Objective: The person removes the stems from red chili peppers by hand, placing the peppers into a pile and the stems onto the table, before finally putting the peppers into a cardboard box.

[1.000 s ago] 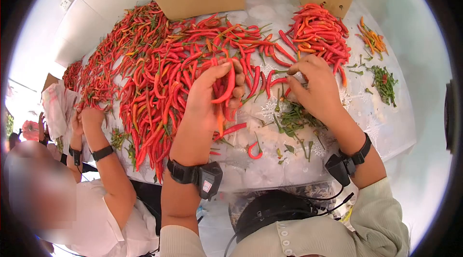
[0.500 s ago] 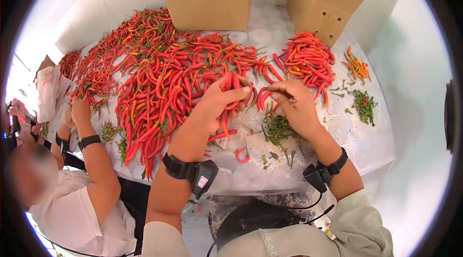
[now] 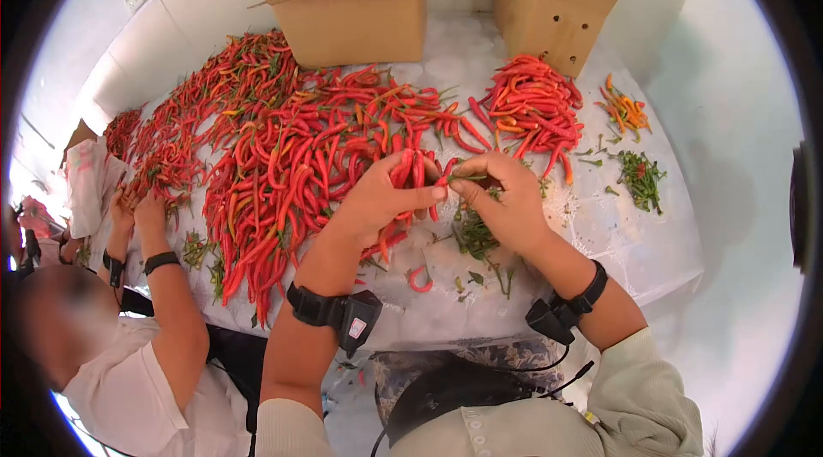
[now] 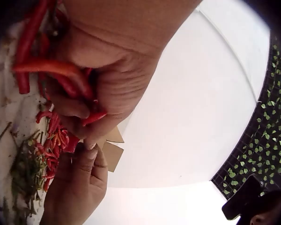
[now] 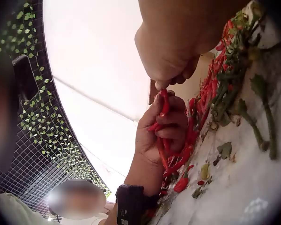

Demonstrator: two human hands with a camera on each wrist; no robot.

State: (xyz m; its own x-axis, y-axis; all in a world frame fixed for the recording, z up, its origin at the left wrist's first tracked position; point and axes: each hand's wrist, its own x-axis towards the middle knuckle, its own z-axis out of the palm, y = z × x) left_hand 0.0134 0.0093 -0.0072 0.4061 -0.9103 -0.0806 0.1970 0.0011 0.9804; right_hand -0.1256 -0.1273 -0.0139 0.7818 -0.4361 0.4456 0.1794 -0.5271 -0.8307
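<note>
My left hand (image 3: 370,193) grips several red chili peppers (image 5: 165,108) in its curled fingers, and an orange-red one (image 4: 50,66) sticks out beside the palm in the left wrist view. Close against its thumb tip, my right hand (image 3: 507,204) pinches the green stem (image 3: 468,177) of a chili between thumb and fingers. Both hands meet above the table, just in front of the large heap of red chilies (image 3: 291,174). Beneath the right hand lies a pile of green stems (image 3: 474,236). A single curled red chili (image 3: 418,282) lies nearer the table's front edge.
Toward the back right stands a second pile of red chilies (image 3: 536,101), with a few orange chilies (image 3: 624,111) and more green stems (image 3: 639,177) beside it. Two cardboard boxes, one wide (image 3: 351,28) and one narrow (image 3: 549,24), stand behind. Another person (image 3: 146,354) works at the left.
The right hand has come leftward from the loose chilies to the left hand's thumb, now with a green stem between its fingers. The left hand keeps its chilies. The head view has shifted.
</note>
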